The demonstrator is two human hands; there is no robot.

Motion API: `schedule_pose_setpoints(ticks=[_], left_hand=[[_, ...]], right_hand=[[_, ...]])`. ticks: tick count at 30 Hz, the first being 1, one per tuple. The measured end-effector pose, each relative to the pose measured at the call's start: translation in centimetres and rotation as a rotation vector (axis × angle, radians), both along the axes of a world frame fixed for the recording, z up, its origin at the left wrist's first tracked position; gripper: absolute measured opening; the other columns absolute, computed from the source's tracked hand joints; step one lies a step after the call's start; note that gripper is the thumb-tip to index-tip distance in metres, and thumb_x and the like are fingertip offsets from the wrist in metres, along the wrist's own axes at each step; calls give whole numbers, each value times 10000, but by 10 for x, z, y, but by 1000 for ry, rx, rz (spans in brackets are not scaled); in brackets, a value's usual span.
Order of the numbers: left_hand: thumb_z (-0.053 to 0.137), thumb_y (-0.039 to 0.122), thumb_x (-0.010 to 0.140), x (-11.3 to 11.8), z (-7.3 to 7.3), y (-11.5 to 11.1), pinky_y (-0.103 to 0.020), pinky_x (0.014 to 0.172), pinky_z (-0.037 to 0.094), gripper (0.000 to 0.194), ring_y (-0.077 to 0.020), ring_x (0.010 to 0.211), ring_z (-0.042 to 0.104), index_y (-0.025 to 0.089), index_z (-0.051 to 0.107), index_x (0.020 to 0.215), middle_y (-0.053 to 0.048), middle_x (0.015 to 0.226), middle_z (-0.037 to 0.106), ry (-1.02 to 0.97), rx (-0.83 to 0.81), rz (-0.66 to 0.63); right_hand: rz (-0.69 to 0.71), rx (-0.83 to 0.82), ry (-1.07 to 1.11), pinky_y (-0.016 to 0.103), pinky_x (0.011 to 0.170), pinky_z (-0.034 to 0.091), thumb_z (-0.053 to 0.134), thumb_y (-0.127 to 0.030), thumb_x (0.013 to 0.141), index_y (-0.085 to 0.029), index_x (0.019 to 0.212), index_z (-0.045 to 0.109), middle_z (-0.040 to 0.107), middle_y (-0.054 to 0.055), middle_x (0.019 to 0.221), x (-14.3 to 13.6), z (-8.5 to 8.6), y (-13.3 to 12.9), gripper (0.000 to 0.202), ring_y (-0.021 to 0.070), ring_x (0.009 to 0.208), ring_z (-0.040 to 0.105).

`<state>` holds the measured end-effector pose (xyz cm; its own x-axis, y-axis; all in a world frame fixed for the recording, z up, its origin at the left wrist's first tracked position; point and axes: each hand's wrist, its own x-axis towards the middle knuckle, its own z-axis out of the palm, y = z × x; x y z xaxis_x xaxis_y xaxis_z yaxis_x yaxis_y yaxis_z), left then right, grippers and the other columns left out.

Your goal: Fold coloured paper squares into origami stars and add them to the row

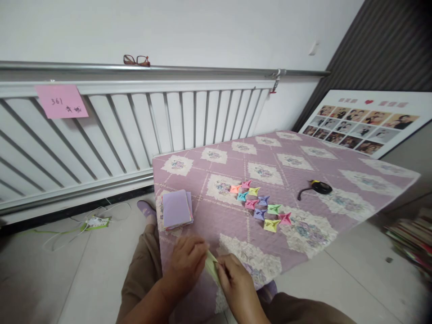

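A pale yellow-green strip of folded paper [212, 266] stretches between my two hands over the near edge of the table. My left hand [187, 263] is closed on its left end, the fingertips curled and slightly blurred. With thumb and bent fingers, my right hand [234, 281] pinches the other end. Beyond my left hand lies a stack of coloured paper [175, 208], purple sheet on top. Farther right, several small folded paper pieces [259, 213] in pink, yellow, blue, green and orange stand in two slanting rows.
A purple flowered cloth [219, 216] covers the table. On its right side rests a black tape measure [320, 186]. A white radiator [189, 117] runs behind, with glasses [137, 60] on the pipe above. A photo board [367, 119] leans at the far right. A power strip [96, 222] lies on the floor.
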<state>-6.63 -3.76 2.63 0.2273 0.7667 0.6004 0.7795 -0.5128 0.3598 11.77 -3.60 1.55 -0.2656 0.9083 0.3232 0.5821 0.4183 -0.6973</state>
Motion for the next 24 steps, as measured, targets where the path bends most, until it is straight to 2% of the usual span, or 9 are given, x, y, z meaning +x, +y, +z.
schedule_pose_setpoints(ticks=[3, 6, 8, 11, 14, 17, 21, 24], left_hand=[[471, 128, 930, -6, 7, 4, -374, 913, 428, 223, -222, 1046, 557, 191, 604, 1098, -101, 1110, 611, -145, 44, 59], [469, 121, 920, -7, -4, 2, -355, 855, 455, 202, -207, 966, 581, 202, 627, 1016, -78, 1025, 633, -161, -65, 14], [497, 126, 894, -4, -17, -4, -368, 852, 452, 199, -209, 943, 585, 215, 633, 1009, -64, 1013, 646, -114, -170, -35], [631, 188, 808, 5, -32, -15, -416, 926, 426, 286, -248, 1044, 561, 224, 624, 1091, -71, 1131, 636, -27, -311, -79], [735, 298, 755, 14, -37, -22, -431, 983, 383, 441, -272, 1127, 524, 245, 599, 1172, -69, 1228, 605, 50, -438, -127], [752, 357, 765, 19, -35, -23, -423, 993, 358, 441, -262, 1142, 513, 272, 597, 1168, -42, 1238, 602, 96, -517, -126], [736, 360, 799, 20, -36, -20, -411, 981, 345, 323, -243, 1114, 520, 263, 620, 1084, -22, 1208, 614, 130, -514, -98], [711, 353, 829, 19, -40, -19, -401, 949, 349, 243, -240, 1088, 528, 250, 628, 1033, -20, 1167, 634, 149, -479, -115]], right_hand=[[-89, -257, 234, 252, 522, 454, 456, -371, 923, -227, 853, 567, 571, -30, 605, 0, -2, 8, 195, 161, 542, 570], [-137, -389, 278, 269, 492, 445, 462, -385, 889, -216, 999, 514, 583, -53, 550, 2, -15, 16, 208, 176, 483, 564], [-165, -345, 194, 278, 509, 447, 489, -355, 858, -221, 1003, 486, 588, -60, 534, 5, -25, 18, 198, 188, 484, 587], [-179, -214, 4, 270, 522, 427, 466, -265, 856, -237, 972, 491, 624, -46, 577, 9, -34, 16, 122, 187, 514, 628], [-152, -88, -232, 258, 524, 394, 453, -194, 876, -248, 867, 524, 658, -25, 638, 12, -36, 13, 89, 175, 561, 649], [-158, 53, -402, 264, 564, 403, 489, -171, 879, -245, 767, 537, 657, -2, 686, 14, -36, 13, 142, 178, 625, 644], [-72, 190, -442, 314, 683, 456, 535, -165, 866, -233, 751, 597, 643, 35, 771, 17, -34, 14, 147, 212, 741, 613], [22, 181, -381, 337, 761, 479, 519, -130, 876, -233, 847, 640, 665, 41, 872, 22, -30, 12, 162, 210, 816, 610]])
